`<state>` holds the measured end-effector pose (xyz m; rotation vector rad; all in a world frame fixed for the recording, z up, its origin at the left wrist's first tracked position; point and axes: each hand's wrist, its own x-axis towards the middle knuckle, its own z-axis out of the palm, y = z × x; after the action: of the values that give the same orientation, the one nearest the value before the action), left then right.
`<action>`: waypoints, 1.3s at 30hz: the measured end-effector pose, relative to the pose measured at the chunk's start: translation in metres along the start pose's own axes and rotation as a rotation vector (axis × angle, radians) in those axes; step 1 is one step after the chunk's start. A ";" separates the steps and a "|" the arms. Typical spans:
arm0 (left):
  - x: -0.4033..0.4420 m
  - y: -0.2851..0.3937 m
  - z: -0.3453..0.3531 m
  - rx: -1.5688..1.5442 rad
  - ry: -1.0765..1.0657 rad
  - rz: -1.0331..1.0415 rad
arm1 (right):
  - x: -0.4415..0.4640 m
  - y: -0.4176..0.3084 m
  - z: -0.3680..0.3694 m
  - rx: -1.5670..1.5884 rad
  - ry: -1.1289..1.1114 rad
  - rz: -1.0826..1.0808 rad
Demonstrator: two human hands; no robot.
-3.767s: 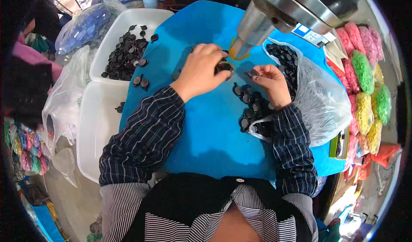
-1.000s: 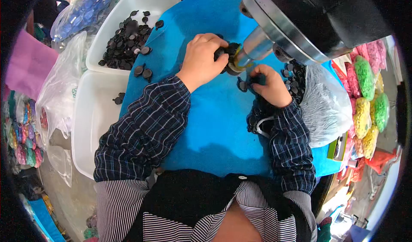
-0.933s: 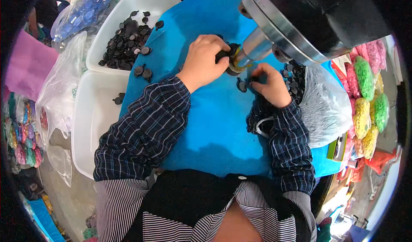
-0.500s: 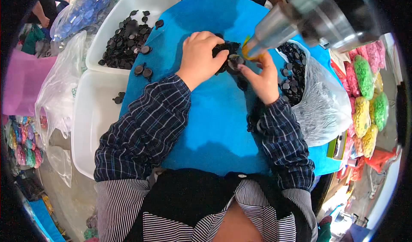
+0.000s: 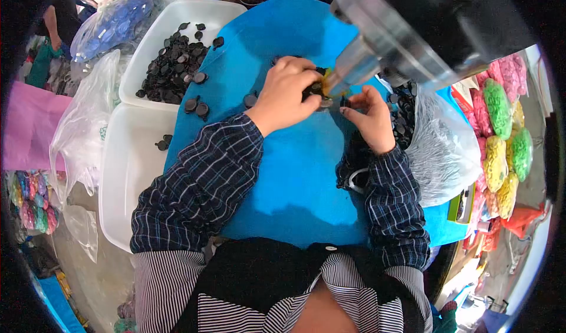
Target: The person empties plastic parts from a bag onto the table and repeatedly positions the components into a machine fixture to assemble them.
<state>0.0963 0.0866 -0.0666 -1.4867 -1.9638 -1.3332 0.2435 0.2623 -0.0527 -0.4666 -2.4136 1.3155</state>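
My left hand [image 5: 286, 96] is closed over a small cluster of black round pieces [image 5: 312, 90] on the blue cloth. Its thumb and fingertips press against them, and the palm hides part of the cluster. Just right of it, my right hand [image 5: 374, 120] pinches a small black round piece [image 5: 345, 102] between thumb and fingertips. A shiny metal nozzle [image 5: 354, 67] of an overhead machine slants down between the hands, its yellowish tip at the cluster. Loose black round pieces with small tabs [image 5: 196, 107] lie to the left of my left forearm.
A white tub [image 5: 131, 76] at the left holds many black pieces; a second white tub [image 5: 115, 174] in front of it holds a few. Right of my right hand stands a clear plastic bag [image 5: 442, 156] of black pieces. Colourful packed bags [image 5: 500, 106] are at far right.
My right hand has moved slightly right and down, away from the cluster, with a small black piece in its fingers. My left hand has shifted slightly down. The machine nozzle appears lower and further left.
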 end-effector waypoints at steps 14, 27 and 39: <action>0.002 -0.012 -0.013 0.107 0.090 -0.166 | -0.008 -0.002 -0.025 -0.307 0.123 -0.199; -0.054 0.102 -0.078 -0.590 -0.936 0.185 | 0.001 0.025 -0.054 -1.128 0.199 -0.008; -0.095 0.099 -0.121 -0.229 -1.611 -0.030 | 0.039 0.021 -0.059 -1.193 0.167 0.013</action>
<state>0.1903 -0.0658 -0.0275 -3.1830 -2.5093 -0.0836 0.2379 0.3341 -0.0354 -0.8088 -2.7760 -0.3136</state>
